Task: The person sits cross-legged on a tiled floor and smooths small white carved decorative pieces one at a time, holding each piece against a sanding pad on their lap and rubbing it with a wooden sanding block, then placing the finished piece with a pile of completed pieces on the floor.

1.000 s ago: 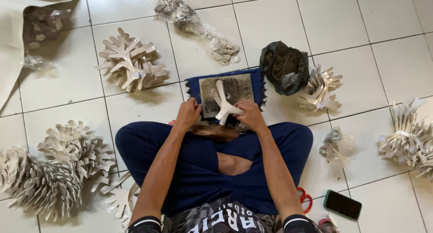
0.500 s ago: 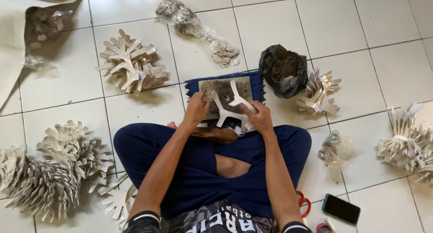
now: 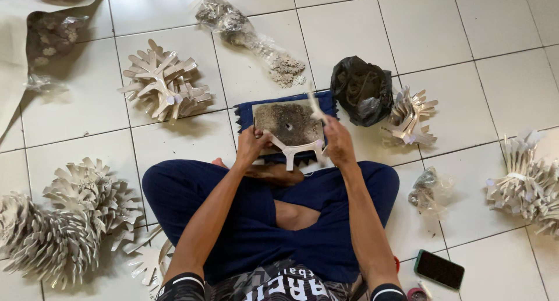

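Both hands grip: left hand (image 3: 251, 145) fingers pinch white forked cutout (image 3: 289, 151); right hand (image 3: 338, 141) pinches thin strip (image 3: 316, 106).

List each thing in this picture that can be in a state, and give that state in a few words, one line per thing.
left hand: gripping the white cutout's edge
right hand: holding a thin white strip upright
white branched cutout: flat on the board
grey board: lying on blue cloth
black bag: crumpled, open
clear bag: lying flat, part filled
phone: screen dark
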